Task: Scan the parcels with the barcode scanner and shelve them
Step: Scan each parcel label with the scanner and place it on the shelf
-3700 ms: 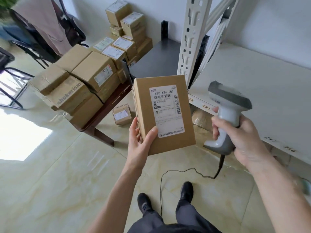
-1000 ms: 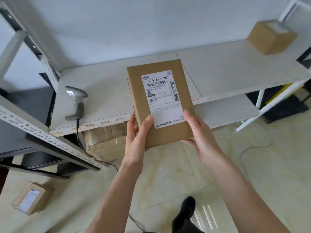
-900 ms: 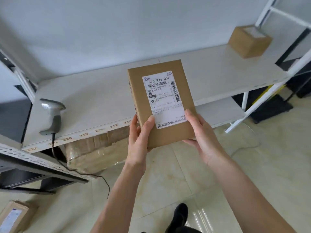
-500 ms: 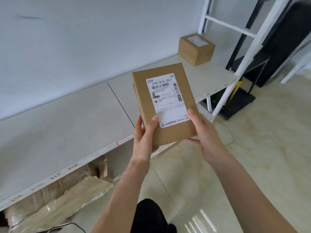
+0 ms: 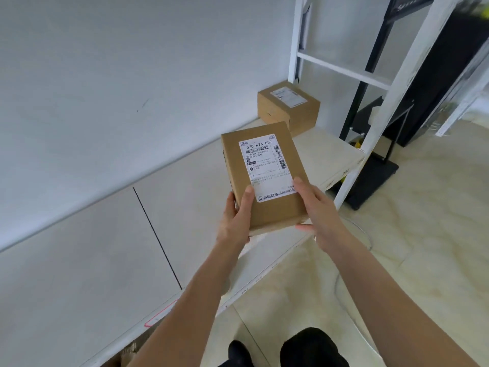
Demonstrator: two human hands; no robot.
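A plain white wall (image 5: 127, 75) fills the upper left. A pale tiled floor (image 5: 423, 234) with faint marbled veins spreads across the lower right, glossy in patches. A thin pale cable (image 5: 366, 234) loops over the tiles near the rack's corner post. Farther right stands a black stand (image 5: 375, 178) on a flat black base, with a black panel (image 5: 439, 75) rising behind it. A bit of something yellow (image 5: 357, 144) shows just beside the stand's foot. At the bottom edge are the person's dark trousers (image 5: 312, 345) and a black shoe (image 5: 239, 353).

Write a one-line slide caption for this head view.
Both hands hold a labelled parcel above the white shelf, near another box.
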